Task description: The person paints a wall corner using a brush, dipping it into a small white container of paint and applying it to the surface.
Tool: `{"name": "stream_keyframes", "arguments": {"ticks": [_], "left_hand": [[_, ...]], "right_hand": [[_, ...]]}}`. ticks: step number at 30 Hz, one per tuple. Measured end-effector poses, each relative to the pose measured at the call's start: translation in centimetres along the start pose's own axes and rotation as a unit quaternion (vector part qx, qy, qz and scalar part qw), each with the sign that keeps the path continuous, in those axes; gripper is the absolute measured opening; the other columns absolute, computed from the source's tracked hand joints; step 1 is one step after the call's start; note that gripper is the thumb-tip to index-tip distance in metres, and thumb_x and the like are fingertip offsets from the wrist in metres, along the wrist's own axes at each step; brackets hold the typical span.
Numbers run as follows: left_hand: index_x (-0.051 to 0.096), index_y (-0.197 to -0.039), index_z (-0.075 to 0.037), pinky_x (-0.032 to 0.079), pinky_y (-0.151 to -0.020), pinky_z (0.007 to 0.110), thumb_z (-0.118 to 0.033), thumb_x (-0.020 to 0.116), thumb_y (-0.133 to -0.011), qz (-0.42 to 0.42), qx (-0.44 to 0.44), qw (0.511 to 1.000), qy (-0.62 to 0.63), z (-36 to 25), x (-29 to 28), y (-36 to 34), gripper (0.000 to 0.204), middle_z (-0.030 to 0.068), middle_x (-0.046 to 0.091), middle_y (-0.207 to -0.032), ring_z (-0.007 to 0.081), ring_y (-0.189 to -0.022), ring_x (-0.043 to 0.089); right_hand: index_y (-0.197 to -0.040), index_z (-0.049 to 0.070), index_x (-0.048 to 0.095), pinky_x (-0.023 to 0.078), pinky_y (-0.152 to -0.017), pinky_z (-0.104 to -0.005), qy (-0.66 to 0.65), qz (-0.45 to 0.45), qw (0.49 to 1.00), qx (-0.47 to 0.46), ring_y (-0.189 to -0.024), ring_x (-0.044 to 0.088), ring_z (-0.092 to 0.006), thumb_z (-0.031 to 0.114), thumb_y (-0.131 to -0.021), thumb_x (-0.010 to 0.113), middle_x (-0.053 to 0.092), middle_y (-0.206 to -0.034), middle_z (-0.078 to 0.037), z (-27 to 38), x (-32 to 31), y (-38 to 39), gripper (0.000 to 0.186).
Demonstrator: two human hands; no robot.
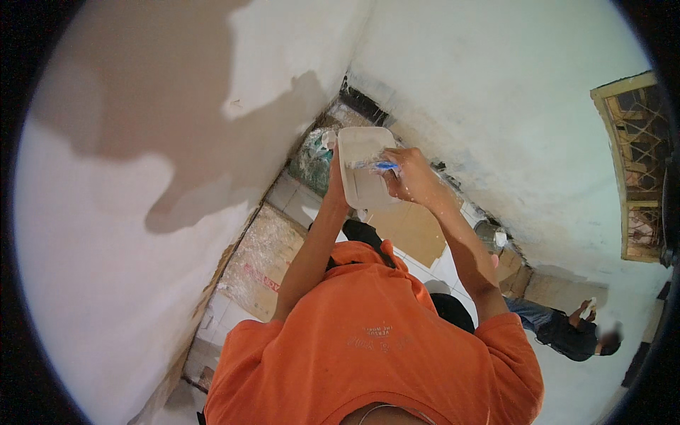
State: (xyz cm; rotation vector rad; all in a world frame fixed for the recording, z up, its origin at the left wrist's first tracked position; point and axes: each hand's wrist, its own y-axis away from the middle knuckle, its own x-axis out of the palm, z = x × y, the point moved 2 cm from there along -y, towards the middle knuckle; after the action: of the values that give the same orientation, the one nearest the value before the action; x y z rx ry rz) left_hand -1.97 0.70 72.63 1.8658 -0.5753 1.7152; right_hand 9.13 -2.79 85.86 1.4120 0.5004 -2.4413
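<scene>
My left hand (336,178) grips the left side of a whitish rectangular plastic tub (367,140), its fingers mostly hidden behind the wall. The tub is tilted so that its inside faces me, with pale stuff along the bottom. In my right hand (416,177) is a paintbrush with a blue handle (386,166). Its whitish bristle end points left, inside or just over the tub; I cannot tell whether it touches the bottom. White specks dot my right hand and forearm.
Two white walls meet at a corner ahead, stained dark low down. Splattered cardboard (258,262), a brown sheet (411,227) and a green plastic bag (310,164) lie on the tiles. A clear container (489,235) stands right. Beyond are another person (567,334) and a grilled window (634,170).
</scene>
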Motion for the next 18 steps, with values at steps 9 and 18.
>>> {"name": "stream_keyframes", "arguments": {"ticks": [9, 18], "left_hand": [[0.048, -0.125, -0.009, 0.053, -0.082, 0.047, -0.054, 0.029, -0.094, 0.000, 0.001, 0.998, -0.067, -0.5, -1.9, 0.3, 0.057, 0.0118, 0.057, -0.116, 0.0270, -0.101, 0.060], [0.047, -0.128, -0.009, 0.054, -0.080, 0.045, -0.058, 0.029, -0.092, 0.026, -0.051, 0.998, -0.008, 1.1, 1.3, 1.3, 0.063, 0.0119, 0.059, -0.115, 0.0274, -0.097, 0.062]], "right_hand": [[-0.076, -0.001, 0.057, 0.046, -0.062, -0.0449, -0.097, 0.023, 0.994, 0.041, -0.064, 0.054, -0.0418, -0.001, -0.060, 0.055, 0.056, -0.069, -0.023, 0.6, -2.3, 1.1, 0.017], [-0.075, 0.000, 0.060, 0.044, -0.056, -0.0377, -0.035, -0.067, 0.996, 0.039, -0.056, 0.051, -0.0370, -0.008, -0.063, 0.053, 0.056, -0.066, -0.019, -4.1, 0.0, 0.8, 0.016]]}}
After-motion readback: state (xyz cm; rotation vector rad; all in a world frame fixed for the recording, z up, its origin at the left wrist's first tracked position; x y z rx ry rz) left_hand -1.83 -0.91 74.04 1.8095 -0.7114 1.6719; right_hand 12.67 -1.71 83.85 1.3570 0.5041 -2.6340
